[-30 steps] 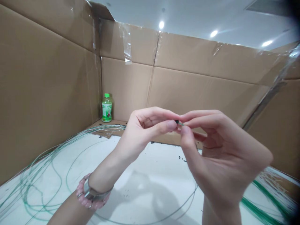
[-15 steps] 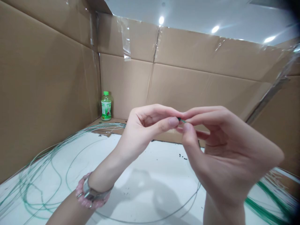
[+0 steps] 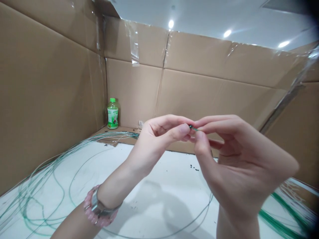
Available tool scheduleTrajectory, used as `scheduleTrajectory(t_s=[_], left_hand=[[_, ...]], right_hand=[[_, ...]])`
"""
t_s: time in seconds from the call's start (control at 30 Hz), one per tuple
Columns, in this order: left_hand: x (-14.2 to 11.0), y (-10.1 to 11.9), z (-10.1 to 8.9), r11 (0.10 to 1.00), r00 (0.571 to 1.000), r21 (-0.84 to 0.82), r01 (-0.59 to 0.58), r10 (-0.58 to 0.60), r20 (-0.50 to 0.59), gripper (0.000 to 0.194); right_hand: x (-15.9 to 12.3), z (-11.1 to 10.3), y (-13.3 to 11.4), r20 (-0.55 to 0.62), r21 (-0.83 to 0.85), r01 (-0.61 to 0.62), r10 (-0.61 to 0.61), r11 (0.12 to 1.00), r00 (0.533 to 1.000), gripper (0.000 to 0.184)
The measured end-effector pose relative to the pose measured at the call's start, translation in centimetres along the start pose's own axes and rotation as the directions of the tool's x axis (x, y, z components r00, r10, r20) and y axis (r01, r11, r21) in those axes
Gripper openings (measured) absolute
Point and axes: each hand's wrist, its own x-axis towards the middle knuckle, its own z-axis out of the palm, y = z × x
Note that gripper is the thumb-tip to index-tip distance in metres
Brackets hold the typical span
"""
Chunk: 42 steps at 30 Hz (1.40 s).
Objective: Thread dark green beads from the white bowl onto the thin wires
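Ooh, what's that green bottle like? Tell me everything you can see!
The bottle is small and looks like see-through plastic, with a bright green cap on top. A green-and-white label with a dark spot wraps its body; the writing is too small to read. It stands upright on cardboard in the far left corner. Neither the left hand nor the right hand touches it.

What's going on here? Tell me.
A person's left hand pinches a small black piece while the right hand pinches a thin green wire, close together above the white table. Whether the wire is inside the piece is too small to tell. Black bits lie on the table, loose strands spread at the left, a green bundle lies at the right, and a bottle stands at the back.
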Motion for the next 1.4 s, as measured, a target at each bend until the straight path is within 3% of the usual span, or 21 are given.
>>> scheduleTrajectory(t_s=[0.2,0.4,0.6,0.9,1.17,1.4], left_hand=[[-0.1,-0.1,0.2,0.998,0.999,-0.058,0.033,-0.032,0.027,0.007],[0.0,-0.2,0.2,0.998,1.000,-0.052,0.021,-0.020,0.021,0.007],[-0.2,-0.3,0.1,1.000,1.000,0.024,-0.019,0.019,-0.013,0.006],[-0.4,-0.2,0.6,0.975,0.989,0.179,-0.128,0.138,-0.047,0.007],[-0.7,0.2,0.7,0.935,0.975,0.301,-0.189,0.216,-0.059,0.006],[-0.4,0.1,0.3,0.897,0.964,0.372,-0.239,0.264,-0.016,0.009]], right_hand=[[-0.3,0.6,-0.1,-0.087,0.028,-0.018,0.021,0.999,0.996,0.022],[-0.3,0.6,-0.2,-0.097,0.027,-0.014,0.016,1.000,0.995,0.021],[0.0,0.0,0.0,-0.004,-0.072,0.040,-0.040,0.997,0.999,0.026],[0.1,-0.6,0.0,0.046,-0.227,0.113,-0.106,0.967,0.993,0.028],[0.1,-0.3,0.1,0.016,-0.014,-0.032,0.032,0.999,0.999,0.022],[0.4,-0.8,0.3,0.077,0.008,-0.121,0.120,0.993,0.990,0.017]])
